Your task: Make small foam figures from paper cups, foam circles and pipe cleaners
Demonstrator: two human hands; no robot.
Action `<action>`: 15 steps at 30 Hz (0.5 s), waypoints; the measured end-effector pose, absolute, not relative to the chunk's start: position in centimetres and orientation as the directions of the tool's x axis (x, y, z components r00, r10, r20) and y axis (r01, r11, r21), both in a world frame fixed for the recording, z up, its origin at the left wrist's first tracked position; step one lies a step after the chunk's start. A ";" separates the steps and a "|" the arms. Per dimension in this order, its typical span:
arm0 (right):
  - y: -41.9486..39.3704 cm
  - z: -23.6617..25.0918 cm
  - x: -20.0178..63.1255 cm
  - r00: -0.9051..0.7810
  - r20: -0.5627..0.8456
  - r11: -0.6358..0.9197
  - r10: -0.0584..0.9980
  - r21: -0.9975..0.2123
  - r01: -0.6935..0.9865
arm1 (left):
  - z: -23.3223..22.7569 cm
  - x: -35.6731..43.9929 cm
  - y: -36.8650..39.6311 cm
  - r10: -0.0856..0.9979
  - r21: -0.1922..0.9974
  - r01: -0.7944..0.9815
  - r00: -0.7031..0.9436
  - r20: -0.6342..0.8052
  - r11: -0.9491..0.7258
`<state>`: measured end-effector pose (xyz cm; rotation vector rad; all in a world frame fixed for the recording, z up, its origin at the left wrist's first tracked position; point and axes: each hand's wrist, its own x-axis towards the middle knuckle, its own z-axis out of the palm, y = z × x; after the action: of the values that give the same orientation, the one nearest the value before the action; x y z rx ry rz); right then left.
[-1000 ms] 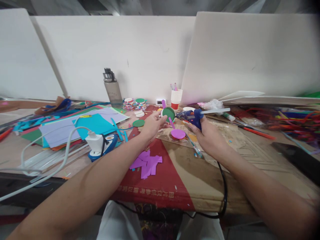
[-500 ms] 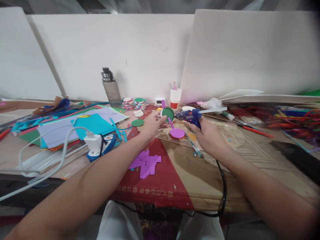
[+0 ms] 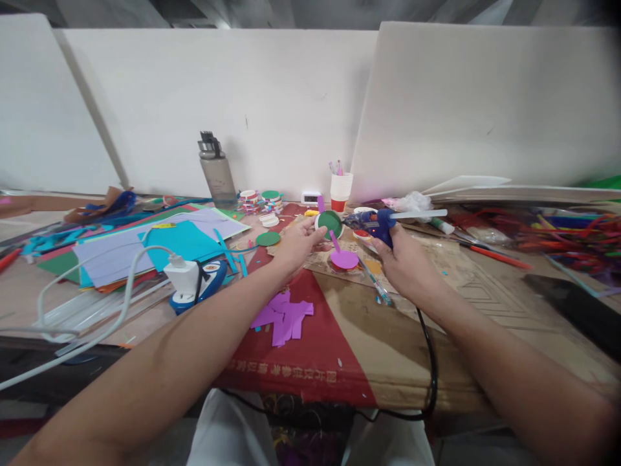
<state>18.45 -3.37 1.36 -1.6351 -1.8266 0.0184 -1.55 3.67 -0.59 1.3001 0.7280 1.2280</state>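
Observation:
My left hand [image 3: 301, 243] is closed on the edge of a round green disc with a white rim [image 3: 330, 223]. Purple strips stick out at the disc's top and bottom. In my right hand [image 3: 400, 255] is a blue glue gun [image 3: 382, 224] with a pale glue stick coming out of its back. The gun's nozzle points left, close to the disc's right rim; whether it touches I cannot tell. Just below lies a purple paper circle [image 3: 344, 260] over a red piece. A pen [image 3: 376, 283] rests beside it.
Purple paper strips [image 3: 284, 317] lie on the red cardboard. To the left are coloured sheets [image 3: 184, 244] and a power strip [image 3: 206, 285] with a white plug. A bottle [image 3: 218, 171] and a paper cup of pens [image 3: 341, 188] stand behind. The gun's black cable [image 3: 433, 362] hangs over the front edge.
The glue gun and the green disc have both shifted slightly to the right. A red round piece shows more below the gun. Both hands keep their hold.

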 end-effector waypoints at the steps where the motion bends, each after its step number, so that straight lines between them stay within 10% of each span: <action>1: -3.4 1.4 18.5 0.015 0.468 0.215 0.883 -0.434 0.875 | -0.6 -1.5 3.6 0.935 0.955 -0.246 0.271 0.229 -0.163; 15: -3.6 1.7 18.3 0.025 0.495 0.226 0.869 -0.441 0.869 | -1.1 -1.5 3.9 0.908 0.963 -0.208 0.348 0.235 -0.169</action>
<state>18.27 -3.61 1.74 -1.6082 -1.8044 -0.0003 -1.46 3.91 -1.09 1.3817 0.6967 1.1435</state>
